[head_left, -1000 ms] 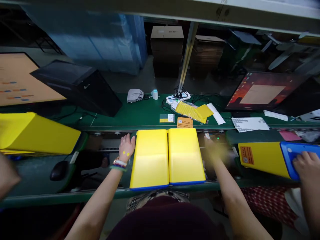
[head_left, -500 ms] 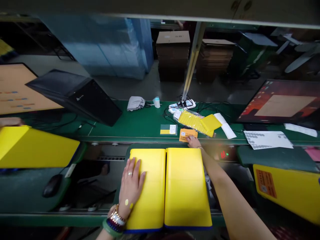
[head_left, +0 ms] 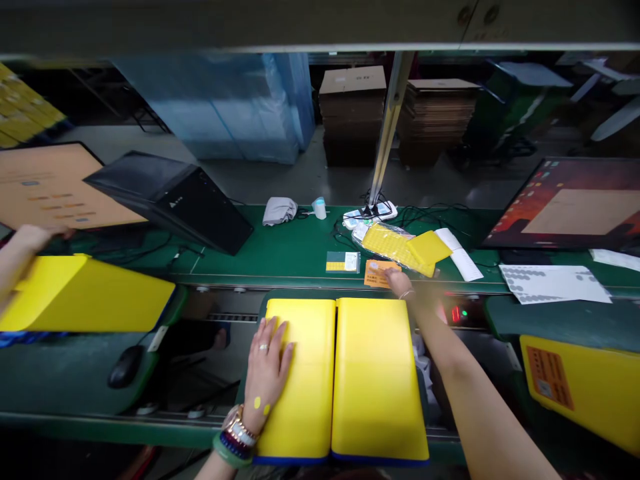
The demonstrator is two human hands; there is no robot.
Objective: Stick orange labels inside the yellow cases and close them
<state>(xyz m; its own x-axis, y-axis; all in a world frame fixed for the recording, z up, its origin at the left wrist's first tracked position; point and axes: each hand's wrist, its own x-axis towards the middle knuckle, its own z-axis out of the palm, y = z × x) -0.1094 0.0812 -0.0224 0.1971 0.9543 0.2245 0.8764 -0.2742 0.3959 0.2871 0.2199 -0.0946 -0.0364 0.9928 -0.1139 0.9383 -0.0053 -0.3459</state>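
Yellow boxes (head_left: 381,380) at lower centre: tops unlabelled.
Left hand's (head_left: 269,373) fingers lie released; right hand (head_left: 399,283) touches orange labels (head_left: 375,275), grasp unclear.

A factory workshop surrounds me, as indicated by the long green bench (head_left: 285,257), monitors (head_left: 575,210), matching yellow casings (head_left: 377,380) and stacked cardboard (head_left: 351,120).

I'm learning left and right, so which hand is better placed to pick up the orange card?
Probably the right hand: its fingers are at the orange card. The left hand lies on the left yellow cover, farther from the card.
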